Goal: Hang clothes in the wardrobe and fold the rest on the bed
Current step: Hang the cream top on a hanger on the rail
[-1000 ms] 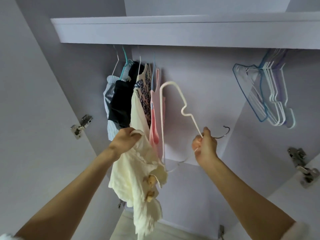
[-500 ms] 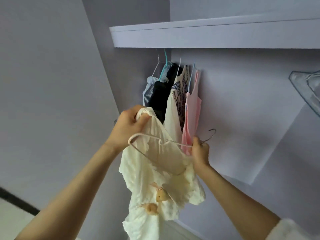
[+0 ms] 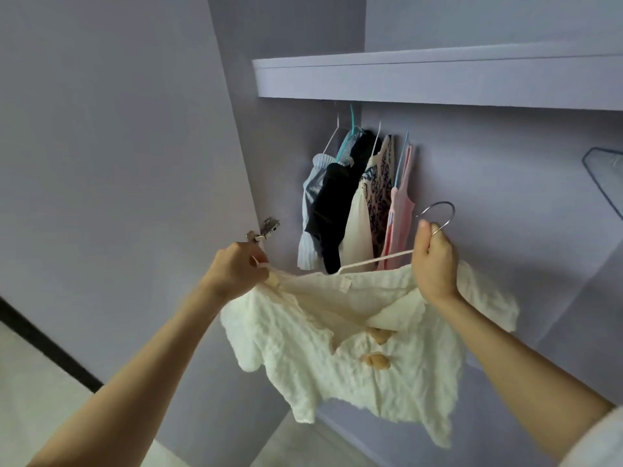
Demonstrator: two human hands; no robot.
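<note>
A cream crinkled blouse (image 3: 357, 362) with tan buttons hangs spread below both hands, in front of the open wardrobe. My left hand (image 3: 236, 271) grips its left shoulder together with the end of a white hanger (image 3: 374, 261). My right hand (image 3: 433, 261) grips the hanger's neck just under its metal hook (image 3: 438, 214), with the blouse's right shoulder draped behind the wrist. The hanger's bar lies inside the neckline. Several garments (image 3: 357, 203) hang on hangers under the wardrobe shelf (image 3: 438, 79), behind and above the blouse.
The open wardrobe door (image 3: 118, 163) stands at the left, with a metal hinge (image 3: 264, 229) near my left hand. An empty blue hanger (image 3: 603, 176) shows at the right edge. Bare back wall lies right of the hanging garments.
The blouse has been spread out along the hanger, my left hand pulling its shoulder leftward. My right hand has risen with the hook, and the view has swung left.
</note>
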